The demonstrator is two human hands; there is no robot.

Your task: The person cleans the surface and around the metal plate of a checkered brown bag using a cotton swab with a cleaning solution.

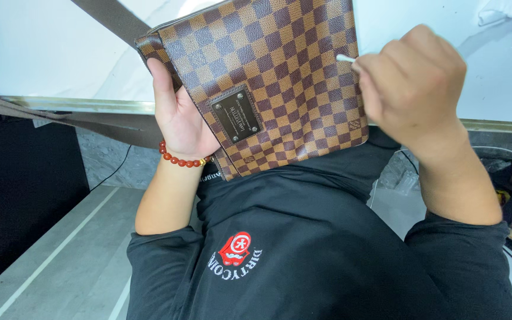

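Fingers (386,71) of right hand (413,83), upper right: pinched shut on white cotton swab (345,58), tip touching checkered brown bag (268,71). Left hand (176,112), centre-left: gripping bag's edge, held upright over the counter (60,53). Risk: one-handed grip lets bag twist; hard pressure may bend the swab.

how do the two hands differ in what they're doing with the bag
The left hand is open along the edge of the checkered brown bag, propping it upright; the right hand is curled into a fist pinching a white cotton swab. The left wrist wears a red bead bracelet; the right wrist is bare. The left hand's palm faces the camera; the right shows its back. Both are at the same bag.
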